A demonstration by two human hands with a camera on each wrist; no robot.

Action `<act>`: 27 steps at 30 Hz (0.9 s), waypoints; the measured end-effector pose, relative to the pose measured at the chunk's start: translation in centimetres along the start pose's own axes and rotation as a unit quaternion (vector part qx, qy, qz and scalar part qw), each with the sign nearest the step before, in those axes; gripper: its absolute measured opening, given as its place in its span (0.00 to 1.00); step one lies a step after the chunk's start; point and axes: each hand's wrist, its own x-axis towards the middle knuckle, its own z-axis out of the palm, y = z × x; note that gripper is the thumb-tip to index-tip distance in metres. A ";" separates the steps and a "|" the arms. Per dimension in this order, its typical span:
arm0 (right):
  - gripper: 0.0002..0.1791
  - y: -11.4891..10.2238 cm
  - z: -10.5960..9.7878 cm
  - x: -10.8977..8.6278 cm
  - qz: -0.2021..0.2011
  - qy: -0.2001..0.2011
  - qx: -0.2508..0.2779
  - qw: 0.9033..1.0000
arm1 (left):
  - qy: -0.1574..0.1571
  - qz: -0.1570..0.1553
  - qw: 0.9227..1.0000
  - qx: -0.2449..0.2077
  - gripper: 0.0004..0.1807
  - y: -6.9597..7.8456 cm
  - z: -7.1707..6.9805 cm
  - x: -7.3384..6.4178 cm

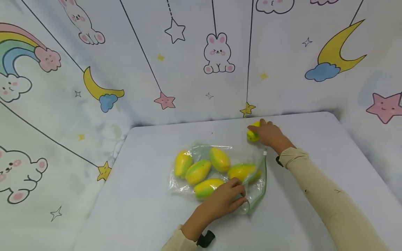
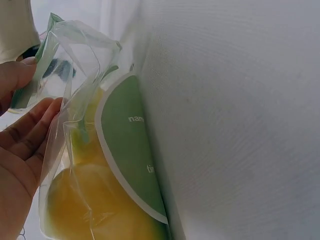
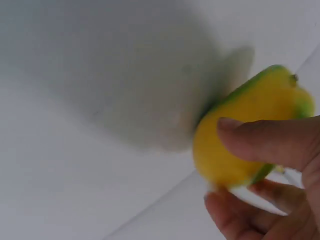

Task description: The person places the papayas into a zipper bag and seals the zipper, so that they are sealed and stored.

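Observation:
A clear zip bag [image 1: 265, 176] with a green-edged mouth lies on its side, the mouth facing right. Inside it are several yellow-green papayas [image 1: 198, 172]. My left hand [image 1: 223, 199] holds the bag's near side by the mouth; in the left wrist view the thumb [image 2: 17, 77] lies on the green strip and the other fingers are against the plastic. Near the table's far edge, my right hand [image 1: 270, 135] grips another papaya [image 3: 250, 125], thumb on one side and fingers on the other. Whether that papaya touches the table cannot be told.
The white table [image 1: 141, 216] extends around the bag on all sides. Behind it and to the left hangs a pale cloth [image 1: 188, 76] printed with rabbits, stars and moons. A green printed label [image 2: 127, 145] shows on the bag in the left wrist view.

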 end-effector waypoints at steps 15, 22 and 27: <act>0.28 3.6 2.1 -4.0 0.092 0.122 -0.024 0.988 | 0.012 -0.004 1.000 -0.023 0.06 0.3 0.8 -0.1; 0.45 5.1 1.0 -5.5 0.123 0.056 0.038 0.990 | 0.003 -0.029 0.999 -0.019 0.06 0.5 0.3 -0.2; 0.40 4.4 0.9 -5.9 0.111 0.090 0.057 0.988 | 0.003 -0.028 0.999 -0.030 0.06 0.4 0.1 0.0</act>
